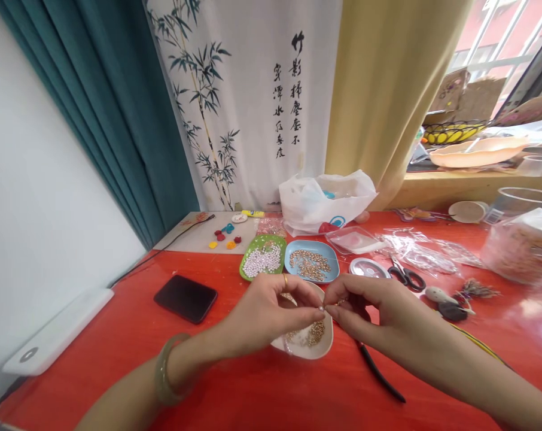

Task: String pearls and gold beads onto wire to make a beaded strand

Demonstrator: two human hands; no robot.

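Observation:
My left hand (268,311) is closed in a pinch over a white bowl (310,352) of small gold beads (316,333). A tiny pearl bead (322,309) shows at its thumb and fingertip. My right hand (383,308) pinches a small gold-beaded piece (341,302), mostly hidden by its fingers; the two hands' fingertips almost meet. Behind them stand a green dish (243,270) of pearl beads (262,260) and a blue dish (334,270) of gold beads (310,263). Pliers, with one dark handle (381,374) showing, lie partly under my right hand.
A phone (185,298) lies on the red table (131,359) to the left. Rightward are a white spool (368,268), scissors (405,276), plastic packets (419,251) and a clear tub (522,245). A white plastic bag (307,206) stands at the back.

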